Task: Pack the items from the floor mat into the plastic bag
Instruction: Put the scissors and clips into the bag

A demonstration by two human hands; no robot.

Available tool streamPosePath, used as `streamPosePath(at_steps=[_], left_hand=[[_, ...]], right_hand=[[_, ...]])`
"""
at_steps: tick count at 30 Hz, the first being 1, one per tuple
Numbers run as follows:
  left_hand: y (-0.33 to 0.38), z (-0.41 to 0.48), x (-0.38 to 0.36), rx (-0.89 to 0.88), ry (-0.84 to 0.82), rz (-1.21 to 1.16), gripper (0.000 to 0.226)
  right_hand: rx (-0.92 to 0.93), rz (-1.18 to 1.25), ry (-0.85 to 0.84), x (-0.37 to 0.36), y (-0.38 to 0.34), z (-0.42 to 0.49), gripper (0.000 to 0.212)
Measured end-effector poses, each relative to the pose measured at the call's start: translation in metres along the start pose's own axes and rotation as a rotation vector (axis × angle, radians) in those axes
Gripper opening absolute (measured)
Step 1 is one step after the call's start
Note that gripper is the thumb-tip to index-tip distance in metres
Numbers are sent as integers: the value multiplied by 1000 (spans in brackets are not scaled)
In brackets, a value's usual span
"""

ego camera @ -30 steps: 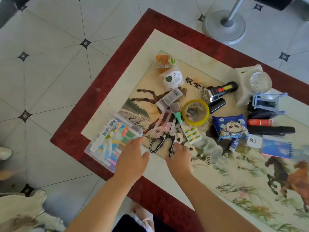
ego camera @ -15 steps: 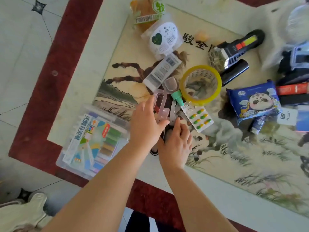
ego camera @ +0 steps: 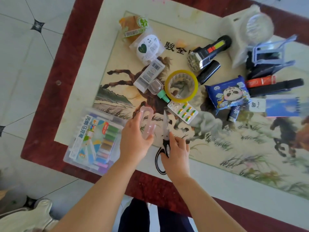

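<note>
Head view, left hand (ego camera: 135,144): we have lifted the clear plastic case (ego camera: 147,122) off the floor mat (ego camera: 80,91); fingers closed around it.
Right hand (ego camera: 177,151): fingers curled on the scissors (ego camera: 164,141), not yet raised.
Change: half a second ago both hands crowded the pile; now they are apart.
Plastic bag: we cannot see it; packing barely begun.

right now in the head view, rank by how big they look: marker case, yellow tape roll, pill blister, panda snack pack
1. marker case, clearly largest
2. panda snack pack
3. yellow tape roll, close to the snack pack, so that order is unsure
4. pill blister, smallest
</note>
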State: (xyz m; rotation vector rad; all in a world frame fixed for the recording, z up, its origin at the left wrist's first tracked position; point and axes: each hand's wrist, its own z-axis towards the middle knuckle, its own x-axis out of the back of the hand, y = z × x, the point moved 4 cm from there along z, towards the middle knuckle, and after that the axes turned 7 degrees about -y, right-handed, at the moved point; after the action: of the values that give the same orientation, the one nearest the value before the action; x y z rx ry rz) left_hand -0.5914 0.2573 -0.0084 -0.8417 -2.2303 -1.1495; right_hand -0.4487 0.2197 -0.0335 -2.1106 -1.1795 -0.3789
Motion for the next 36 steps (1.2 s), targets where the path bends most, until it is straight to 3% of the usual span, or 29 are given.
streamPosePath(at_steps=[8,17,31,36], left_hand=[[53,-83,23,-189,16,-18,69],[143,-218,-6,-669,-238,59,67],[280,-530,-241,-1331,-794,473,69],[298,-655,-336,-1379,-958,510,61]], right_hand=[[49,97,157,48,5,-100,68],[-158,281,550,71,88,-288,68],[-742,667,1141,-20,334,-589,62],[-878,747,1248,-58,415,-679,59]])
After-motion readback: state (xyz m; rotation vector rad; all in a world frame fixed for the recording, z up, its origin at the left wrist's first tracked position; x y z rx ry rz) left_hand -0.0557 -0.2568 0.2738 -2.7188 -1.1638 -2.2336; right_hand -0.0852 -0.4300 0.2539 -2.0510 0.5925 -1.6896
